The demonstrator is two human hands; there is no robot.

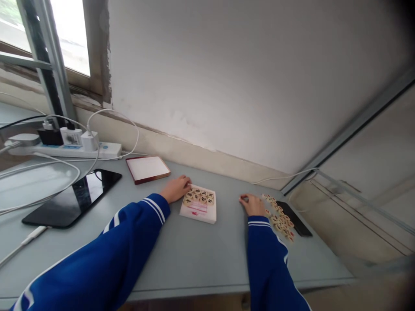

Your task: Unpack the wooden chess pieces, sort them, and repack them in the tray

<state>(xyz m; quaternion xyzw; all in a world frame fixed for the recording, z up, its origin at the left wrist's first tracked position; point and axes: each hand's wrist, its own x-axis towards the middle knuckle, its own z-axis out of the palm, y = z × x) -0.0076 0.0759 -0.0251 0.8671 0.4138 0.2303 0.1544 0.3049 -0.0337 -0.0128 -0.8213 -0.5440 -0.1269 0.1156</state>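
Observation:
My left hand (177, 188) is at the far left corner of a shallow white box (207, 215), its bent fingers against the edge. Inside the box, round Chinese chess pieces (203, 199) with black characters lie in rows at the far end; red print shows on the bare floor nearer me. To the right, apart from the box, my right hand (252, 204) is low over the desk with thumb and forefinger pinched together. Whatever is between those fingertips is too small to make out. Just right of this hand lies a loose heap of Chinese chess pieces (282, 222).
A dark red-edged box lid (148, 169) lies white side up behind my left hand. On the left are a black tablet (74, 196), white cables and a loaded power strip (110, 150). A dark phone-like slab (296, 220) lies beyond the heap. The wall borders the desk (194, 259).

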